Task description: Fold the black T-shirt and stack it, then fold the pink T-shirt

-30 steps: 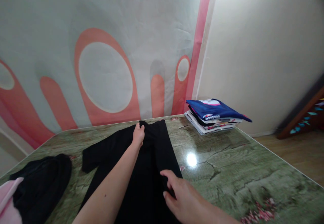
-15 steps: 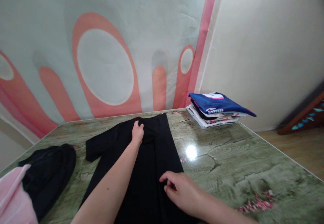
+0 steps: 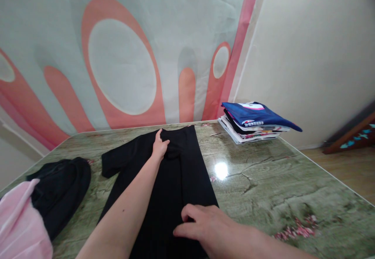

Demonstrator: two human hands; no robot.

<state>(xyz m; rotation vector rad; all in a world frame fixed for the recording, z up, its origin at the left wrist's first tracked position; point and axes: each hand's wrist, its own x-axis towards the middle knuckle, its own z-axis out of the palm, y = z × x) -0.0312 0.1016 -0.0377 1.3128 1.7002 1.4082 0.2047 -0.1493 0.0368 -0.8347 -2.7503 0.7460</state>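
Observation:
A black short-sleeved T-shirt [image 3: 164,196] lies on the table with its collar end far from me. Its left sleeve sticks out to the left, while the right side is folded inward in a long straight edge. My left hand [image 3: 160,146] rests on the shirt near the collar, index finger and thumb spread apart. Over the lower right part of the shirt is my right hand [image 3: 205,225], its fingers bent and its thumb apart from them, with nothing visible between. The shirt's near end is partly hidden by my forearms.
A stack of folded clothes [image 3: 252,124], topped by a blue garment, sits at the table's back right corner. To the left lie a crumpled black garment [image 3: 63,192] and a pink cloth [image 3: 22,227]. Behind the glossy marbled table [image 3: 263,181] stands a patterned wall covering [image 3: 166,36].
My left hand's fingers have spread apart near the collar. My right hand has moved nearer to me and its thumb and finger have parted. The view has tilted down slightly.

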